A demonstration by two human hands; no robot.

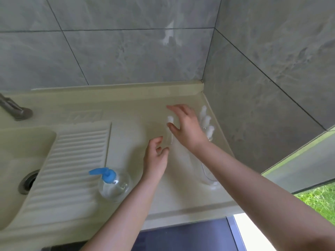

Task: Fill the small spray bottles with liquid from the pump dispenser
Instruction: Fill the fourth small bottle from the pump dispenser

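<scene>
Spray bottle (170, 122) stands between spread fingers of right hand (186, 127); left hand (155, 158) relaxed.

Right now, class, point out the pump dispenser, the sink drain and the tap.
pump dispenser (114, 185): head view, on its clear round body.
sink drain (29, 182): head view, on its metal ring.
tap (15, 109): head view, on its metal base.

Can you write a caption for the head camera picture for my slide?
Both open hands, left and right, reach toward small clear spray bottles near the clear blue-topped pump dispenser.
</scene>
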